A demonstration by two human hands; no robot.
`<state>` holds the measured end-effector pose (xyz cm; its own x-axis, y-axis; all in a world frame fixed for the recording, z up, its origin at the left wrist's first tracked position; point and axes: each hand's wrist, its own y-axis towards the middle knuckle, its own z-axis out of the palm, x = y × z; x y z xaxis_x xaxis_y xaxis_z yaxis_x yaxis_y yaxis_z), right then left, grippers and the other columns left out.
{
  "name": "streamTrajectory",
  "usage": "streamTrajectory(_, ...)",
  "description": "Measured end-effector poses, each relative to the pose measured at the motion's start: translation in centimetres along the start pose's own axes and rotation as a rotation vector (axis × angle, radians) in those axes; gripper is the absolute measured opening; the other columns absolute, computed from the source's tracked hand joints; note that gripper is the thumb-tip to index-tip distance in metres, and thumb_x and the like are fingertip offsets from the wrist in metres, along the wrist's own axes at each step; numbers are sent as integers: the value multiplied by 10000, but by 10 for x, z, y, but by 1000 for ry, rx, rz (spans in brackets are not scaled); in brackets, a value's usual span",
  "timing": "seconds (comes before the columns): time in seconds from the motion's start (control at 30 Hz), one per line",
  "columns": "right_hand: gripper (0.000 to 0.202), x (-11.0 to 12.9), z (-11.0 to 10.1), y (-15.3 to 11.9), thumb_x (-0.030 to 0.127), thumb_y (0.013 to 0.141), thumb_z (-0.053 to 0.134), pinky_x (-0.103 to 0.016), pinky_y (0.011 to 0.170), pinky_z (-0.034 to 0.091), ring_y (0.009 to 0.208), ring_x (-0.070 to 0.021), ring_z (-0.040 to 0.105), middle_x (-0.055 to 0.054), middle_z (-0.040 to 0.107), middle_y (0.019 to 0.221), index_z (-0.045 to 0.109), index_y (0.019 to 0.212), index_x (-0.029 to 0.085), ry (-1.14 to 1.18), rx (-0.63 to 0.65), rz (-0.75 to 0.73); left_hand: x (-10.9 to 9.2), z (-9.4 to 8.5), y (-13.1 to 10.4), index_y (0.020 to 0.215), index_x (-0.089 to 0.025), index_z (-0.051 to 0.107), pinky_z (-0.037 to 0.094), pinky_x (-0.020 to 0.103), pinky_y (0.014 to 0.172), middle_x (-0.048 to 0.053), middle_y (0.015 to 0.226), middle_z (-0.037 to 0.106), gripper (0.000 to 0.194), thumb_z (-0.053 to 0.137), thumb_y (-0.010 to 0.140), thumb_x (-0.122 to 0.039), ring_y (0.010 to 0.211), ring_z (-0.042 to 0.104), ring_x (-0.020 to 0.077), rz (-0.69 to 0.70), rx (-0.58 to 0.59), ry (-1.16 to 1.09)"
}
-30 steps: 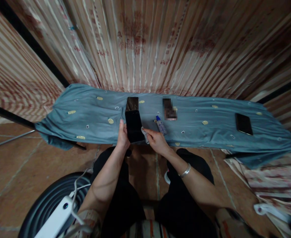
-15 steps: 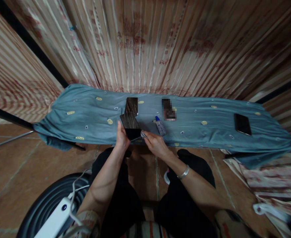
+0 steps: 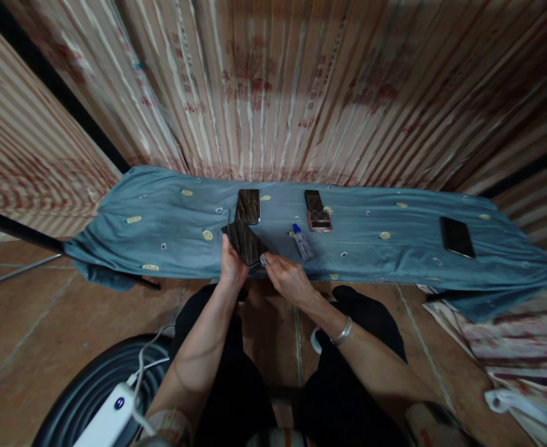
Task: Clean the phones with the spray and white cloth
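Note:
My left hand [image 3: 233,264] grips a dark smartphone [image 3: 244,242] by its left and lower edge, above the cloth near the front edge. Its glossy screen faces up and mirrors the striped curtain. At the phone's lower right corner my right hand [image 3: 289,276] is closed, pinching a small grey-white piece [image 3: 264,259]. Whether that piece is cloth or something else is too small to tell. Just beyond lies another dark phone [image 3: 248,205], partly overlapped in view by the held one. A clear bottle with a blue cap [image 3: 303,242] lies to the right of it.
A blue-green cloth [image 3: 184,245] covers the narrow table. On it are a partly pixelated dark object [image 3: 315,202] and a black phone [image 3: 457,236] at far right. A pleated curtain [image 3: 273,93] hangs behind. A white power bank [image 3: 108,416] with cables rests on a black ribbed round object [image 3: 77,385].
The held phone has tilted, so the curtain's reflection now covers its screen where a black area showed. My right hand has shifted slightly left and down along the phone's edge.

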<state>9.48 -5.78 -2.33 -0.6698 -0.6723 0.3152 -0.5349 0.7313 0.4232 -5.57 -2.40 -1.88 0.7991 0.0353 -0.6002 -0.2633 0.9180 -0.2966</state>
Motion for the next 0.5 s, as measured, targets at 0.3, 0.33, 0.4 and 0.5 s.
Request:
streamTrajectory(0.3, 338, 21, 2, 1, 128, 1000, 427, -341, 894, 583, 960, -218, 702, -139, 729, 1070, 603, 1289, 120, 17, 34, -161, -2, 9, -8, 1159, -148, 659, 499, 384, 1027, 125, 1159, 728, 549, 325, 981, -546, 1213, 631, 252, -52, -22, 57)
streamTrajectory(0.33, 339, 22, 0, 1, 123, 1000, 426, -337, 890, 581, 955, -214, 697, -135, 726, 1070, 608, 1286, 121, 25, 29, -178, -3, 10, -9, 1184, -149, 653, 496, 386, 1032, 124, 1175, 723, 560, 319, 981, -550, 1221, 626, 253, -52, -17, 59)
streamTrajectory(0.4, 347, 23, -3, 2, 111, 997, 425, -337, 906, 573, 958, -207, 683, -132, 714, 1103, 618, 1285, 128, 28, 9, -197, -4, 10, -11, 1223, -152, 645, 483, 384, 1049, 116, 1216, 710, 584, 287, 989, -549, 1248, 609, 248, -57, -4, 61)
streamTrajectory(0.5, 377, 22, -6, 3, 87, 982, 415, -369, 957, 557, 1004, -217, 650, -137, 684, 1193, 635, 1282, 147, -6, -20, -189, -5, 11, -13, 1260, -159, 640, 450, 368, 1086, 100, 1292, 679, 602, 250, 1001, -538, 1308, 564, 232, -52, 33, 76)
